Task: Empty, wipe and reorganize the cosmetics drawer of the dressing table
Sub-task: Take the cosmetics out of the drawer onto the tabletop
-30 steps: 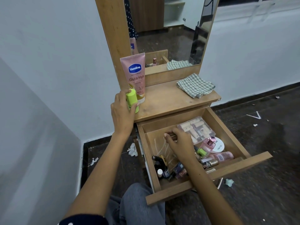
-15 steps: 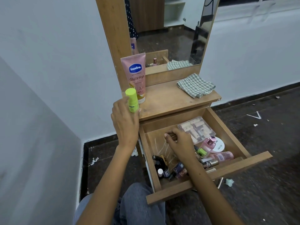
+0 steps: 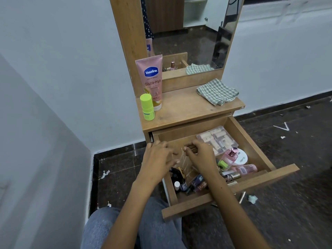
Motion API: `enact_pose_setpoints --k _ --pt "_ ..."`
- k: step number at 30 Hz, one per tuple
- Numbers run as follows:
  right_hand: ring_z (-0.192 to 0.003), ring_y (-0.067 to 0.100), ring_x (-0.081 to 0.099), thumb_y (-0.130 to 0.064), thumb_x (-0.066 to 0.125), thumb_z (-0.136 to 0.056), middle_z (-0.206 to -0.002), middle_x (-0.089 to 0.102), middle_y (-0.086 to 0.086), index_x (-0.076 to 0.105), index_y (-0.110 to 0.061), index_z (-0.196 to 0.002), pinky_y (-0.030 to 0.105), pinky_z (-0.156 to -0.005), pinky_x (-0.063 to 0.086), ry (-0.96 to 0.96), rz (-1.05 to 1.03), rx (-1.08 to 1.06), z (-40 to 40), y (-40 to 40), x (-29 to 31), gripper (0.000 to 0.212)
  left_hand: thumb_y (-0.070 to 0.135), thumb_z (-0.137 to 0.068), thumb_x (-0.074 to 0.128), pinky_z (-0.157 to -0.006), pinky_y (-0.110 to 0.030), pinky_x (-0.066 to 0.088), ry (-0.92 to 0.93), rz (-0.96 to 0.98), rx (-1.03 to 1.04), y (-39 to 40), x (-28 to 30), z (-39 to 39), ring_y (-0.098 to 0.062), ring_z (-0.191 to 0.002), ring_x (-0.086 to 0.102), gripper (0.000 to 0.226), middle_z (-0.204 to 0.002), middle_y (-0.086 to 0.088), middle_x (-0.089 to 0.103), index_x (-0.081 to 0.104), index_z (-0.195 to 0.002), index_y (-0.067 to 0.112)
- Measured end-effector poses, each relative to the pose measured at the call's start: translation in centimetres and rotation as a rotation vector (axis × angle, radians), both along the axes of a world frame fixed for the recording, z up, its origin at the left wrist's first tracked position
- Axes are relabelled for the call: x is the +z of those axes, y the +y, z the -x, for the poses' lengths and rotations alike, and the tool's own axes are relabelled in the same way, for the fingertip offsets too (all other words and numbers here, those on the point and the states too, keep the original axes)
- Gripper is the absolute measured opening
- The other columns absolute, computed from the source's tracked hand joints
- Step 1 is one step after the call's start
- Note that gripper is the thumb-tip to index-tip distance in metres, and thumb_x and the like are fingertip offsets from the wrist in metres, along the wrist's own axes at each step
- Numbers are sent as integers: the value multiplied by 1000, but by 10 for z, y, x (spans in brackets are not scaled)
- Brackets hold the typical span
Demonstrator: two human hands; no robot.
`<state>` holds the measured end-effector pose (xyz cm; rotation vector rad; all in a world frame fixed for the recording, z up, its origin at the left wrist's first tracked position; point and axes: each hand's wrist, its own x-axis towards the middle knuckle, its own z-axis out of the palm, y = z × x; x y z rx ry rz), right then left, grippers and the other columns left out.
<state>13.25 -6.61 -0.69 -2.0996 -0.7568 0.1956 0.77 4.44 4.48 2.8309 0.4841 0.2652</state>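
A thin dark stick (image 3: 193, 146) is pinched by the right hand (image 3: 201, 155) inside the open wooden drawer (image 3: 231, 187); beside it, the left hand (image 3: 158, 159) is held empty, fingers spread.

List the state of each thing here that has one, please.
drawer: pulled open, cosmetics inside
green bottle: upright on tabletop, capped
Vaseline tube: standing on its cap
checked cloth: folded, on tabletop
pink perfume bottle: capped, in drawer
left hand: open, blurred
right hand: pinching a thin item
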Motion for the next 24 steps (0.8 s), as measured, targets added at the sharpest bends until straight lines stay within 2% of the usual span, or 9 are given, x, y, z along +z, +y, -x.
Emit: enact_pose_setpoints --k 3,7,13,17,20,22,24 --pt "-73 6 65 -21 67 -86 -82 70 -7 70 -17 -92 25 -69 55 8 14 23 -1 2 -2 8 44 -86 61 -92 -31 24 152 -53 -50 -1 5 1 -12 -113 42 30 -119 12 58 65 -114 36" --pt "-74 9 66 -21 66 -85 -80 69 -5 70 -17 -89 26 -70 55 31 3 25 -1 3 -2 6 37 -86 64 -86 -31 21 260 -132 -66 -7 10 0 -16 -112 39 22 -109 10 64 69 -107 35" --pt "-73 8 66 -22 66 -86 -79 69 -6 69 -19 -88 28 -69 56 36 -5 33 -1 2 -2 5 33 -87 65 -90 -30 24 284 -153 -44 -12 10 -3 -21 -115 41 25 -110 3 63 69 -111 35" --pt "-73 8 66 -20 66 -86 -77 68 -7 69 -19 -87 29 -71 56 59 -18 39 0 2 -1 3 23 -89 61 -89 -29 24 183 -137 -19 -10 4 -5 -18 -106 48 24 -100 5 67 70 -109 32" --pt "-81 7 66 -8 64 -84 -82 68 -8 70 -17 -91 29 -78 57 122 -76 63 1 2 4 13 23 -89 61 -81 -29 23 -26 -110 41 -10 -2 -7 -17 -96 50 18 -94 6 68 70 -104 30" --pt "-90 7 66 2 61 -82 -89 69 -9 70 -17 -96 25 -85 55 177 -143 172 4 1 10 26 26 -89 62 -77 -28 22 -164 -99 95 -9 -2 -9 -17 -90 52 11 -88 6 67 70 -96 26" --pt "-100 4 64 -2 64 -80 -99 69 -13 69 -22 -103 24 -88 52 222 -162 306 7 1 13 30 24 -88 63 -77 -27 25 -297 -68 147 -8 -2 -11 -17 -86 53 7 -85 6 64 69 -90 23"
